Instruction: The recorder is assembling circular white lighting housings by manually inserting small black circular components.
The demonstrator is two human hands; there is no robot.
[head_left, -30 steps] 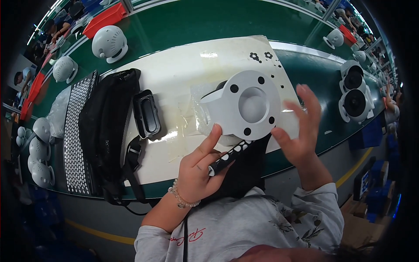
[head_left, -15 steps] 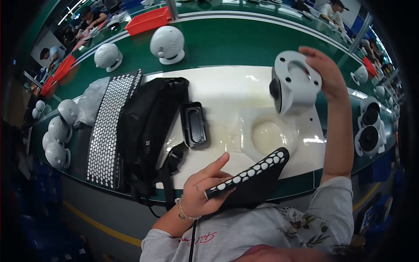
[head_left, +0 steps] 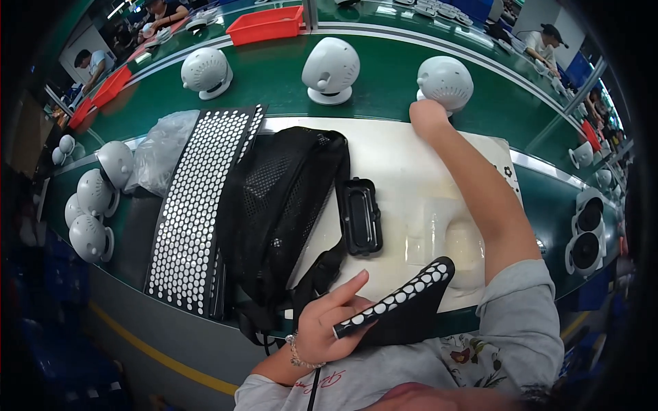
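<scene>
My left hand (head_left: 330,327) grips a black sheet (head_left: 401,299) dotted with white round stickers, near the front edge of the bench. Its index finger points out away from the sheet. At the far side, my right hand (head_left: 429,118) is closed at the base of a white rounded device (head_left: 445,81), which stands upright on the green bench top. The fingers are partly hidden behind the wrist and the device. Two similar white devices, a middle one (head_left: 330,68) and a left one (head_left: 205,71), stand along the same far strip.
A black tray (head_left: 360,216) lies on the white board (head_left: 384,147), beside a black mesh bag (head_left: 288,198). Left of it are dotted sheets (head_left: 199,212) and a clear plastic bag (head_left: 163,152). More white devices (head_left: 94,192) sit far left; black-faced ones (head_left: 587,233) stand right. Red bins (head_left: 266,25) are behind.
My right hand has carried the white device from above the board to the far green strip, where it now stands upright. My left hand still holds the dotted sheet. The view has shifted.
</scene>
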